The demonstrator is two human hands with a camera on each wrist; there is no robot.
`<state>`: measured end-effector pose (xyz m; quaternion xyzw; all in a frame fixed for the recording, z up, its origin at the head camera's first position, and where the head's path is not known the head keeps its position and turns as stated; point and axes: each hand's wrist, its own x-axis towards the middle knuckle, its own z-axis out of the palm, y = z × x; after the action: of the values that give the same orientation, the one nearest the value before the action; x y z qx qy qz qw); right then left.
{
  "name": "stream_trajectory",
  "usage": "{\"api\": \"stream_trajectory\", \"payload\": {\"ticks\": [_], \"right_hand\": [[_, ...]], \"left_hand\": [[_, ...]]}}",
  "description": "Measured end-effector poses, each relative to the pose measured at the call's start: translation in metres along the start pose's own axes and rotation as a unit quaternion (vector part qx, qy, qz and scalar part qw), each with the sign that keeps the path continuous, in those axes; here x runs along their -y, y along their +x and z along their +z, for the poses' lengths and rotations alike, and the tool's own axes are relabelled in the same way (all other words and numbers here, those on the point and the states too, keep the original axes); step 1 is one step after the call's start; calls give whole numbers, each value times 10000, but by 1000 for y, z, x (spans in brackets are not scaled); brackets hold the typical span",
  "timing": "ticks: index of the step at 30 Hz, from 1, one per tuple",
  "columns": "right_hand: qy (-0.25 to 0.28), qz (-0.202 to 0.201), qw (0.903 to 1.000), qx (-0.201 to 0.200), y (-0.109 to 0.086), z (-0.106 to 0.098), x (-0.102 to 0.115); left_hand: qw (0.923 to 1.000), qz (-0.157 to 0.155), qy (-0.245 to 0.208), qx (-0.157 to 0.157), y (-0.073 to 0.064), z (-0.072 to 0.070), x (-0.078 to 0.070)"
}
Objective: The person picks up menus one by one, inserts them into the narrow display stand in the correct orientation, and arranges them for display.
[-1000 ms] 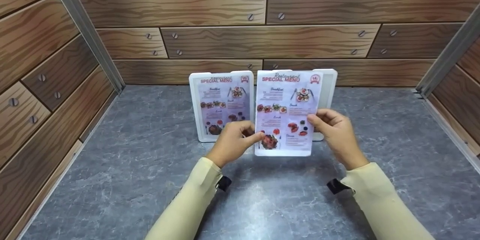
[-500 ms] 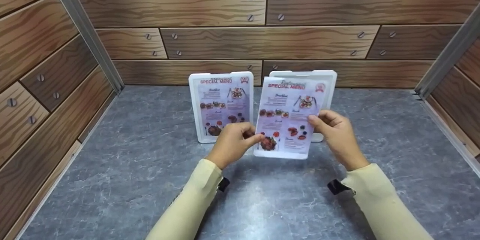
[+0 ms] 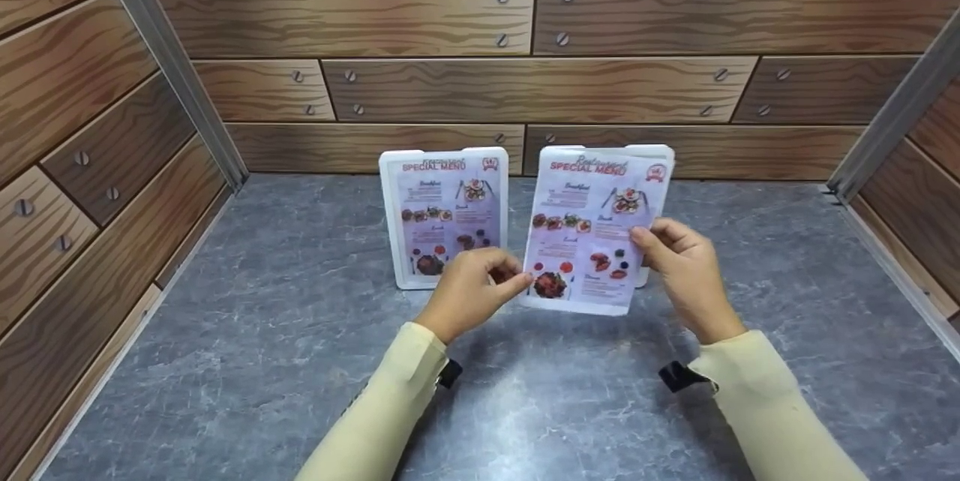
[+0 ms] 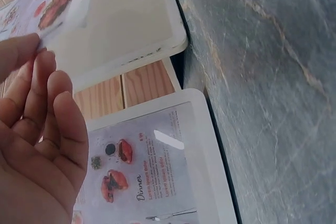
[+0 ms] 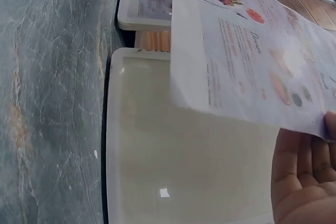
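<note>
A printed menu sheet, headed "Special Menu", is held up between both hands in front of a white frame. My left hand pinches its lower left edge between thumb and fingers. Its right edge is pinched by my right hand, about halfway up. Most of that frame is covered by the sheet in the head view, while the right wrist view shows its blank cream panel. To the left stands a second white frame, upright, with a like menu inside; my left hand overlaps its lower right corner.
Both frames stand on a grey marbled tabletop, a narrow gap between them. Wood-plank panels close off the back and sides, joined by grey metal corner posts. A black strap sits at the right wrist.
The menu sheet first tilted and dipped, its top right corner leaning right, then shifted right across the white frame behind it. Both hands moved slightly right with it, keeping their pinch.
</note>
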<state>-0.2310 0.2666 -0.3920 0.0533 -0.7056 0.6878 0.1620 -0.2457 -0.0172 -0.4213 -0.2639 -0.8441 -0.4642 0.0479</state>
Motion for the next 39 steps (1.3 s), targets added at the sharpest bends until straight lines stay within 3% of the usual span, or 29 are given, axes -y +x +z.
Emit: {"api": "stream_trajectory", "payload": {"ticks": [5,10,15,22,26,30,35,39], "right_hand": [[136,-91,9998,-94,0,-2,1],[104,-148,9997,-188,1,-4,3],[95,-173,9991,-366,0,-8,5],[393,-294,9977,-469,3,-10,9],[644,-416,9958,-501,6,-12,14],[824,-377,9948,-472,9,-11,15],[1052,-413,9918,-603,14,-13,19],[1243,-644,9860,-902,22,-16,28]], "left_hand": [[9983,-91,-1,570,-1,4,3],[9960,-213,67,861,-2,8,5],[9940,-139,239,1056,-2,10,5],[9938,-101,291,1071,-1,11,3],[9961,-174,72,866,1,9,-1],[9969,-366,-576,403,5,10,-2],[9858,-704,-1519,-126,13,27,3],[9792,-1064,-1668,-452,16,43,4]]}}
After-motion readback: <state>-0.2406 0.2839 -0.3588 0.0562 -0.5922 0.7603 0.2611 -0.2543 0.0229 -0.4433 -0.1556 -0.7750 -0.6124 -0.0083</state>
